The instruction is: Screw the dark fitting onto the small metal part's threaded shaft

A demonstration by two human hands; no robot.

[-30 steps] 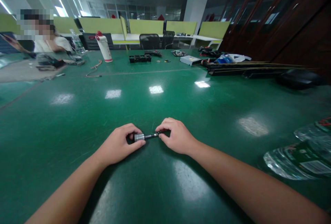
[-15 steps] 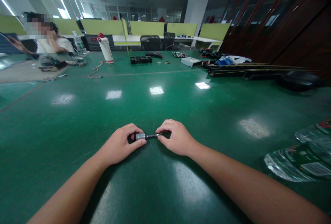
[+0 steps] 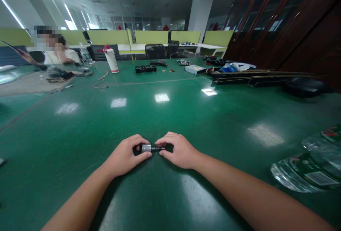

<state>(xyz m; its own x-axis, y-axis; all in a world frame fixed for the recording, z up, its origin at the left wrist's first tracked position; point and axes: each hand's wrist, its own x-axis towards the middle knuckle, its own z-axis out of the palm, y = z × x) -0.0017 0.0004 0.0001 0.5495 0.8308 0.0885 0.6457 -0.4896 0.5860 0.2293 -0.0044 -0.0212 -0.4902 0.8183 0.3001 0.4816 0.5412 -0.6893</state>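
My left hand point(image 3: 128, 155) is closed around the grey cylindrical end of a short screwdriver-like tool point(image 3: 146, 148), thumb on the near side and fingers on the far side. A thin dark shaft with a bright tip points right from the cylinder. Around that shaft curl the thumb and fingers of my right hand point(image 3: 179, 150), and the tip shows in the gap behind the fingertips. The tool lies level, low over the green table point(image 3: 165, 119). The tool's exact kind is too small to make out.
Clear plastic bottles point(image 3: 306, 174) lie at the right. Farther back are a white bottle point(image 3: 111, 60), a cord point(image 3: 101, 81), a black part point(image 3: 145, 68), a grey box point(image 3: 195, 69) and long dark strips point(image 3: 239, 76). A person point(image 3: 57, 51) sits at the far left.
My right fingertips have slid left along the shaft, from its tip toward the grey cylinder. My left hand keeps its hold. The view has tilted up slightly.
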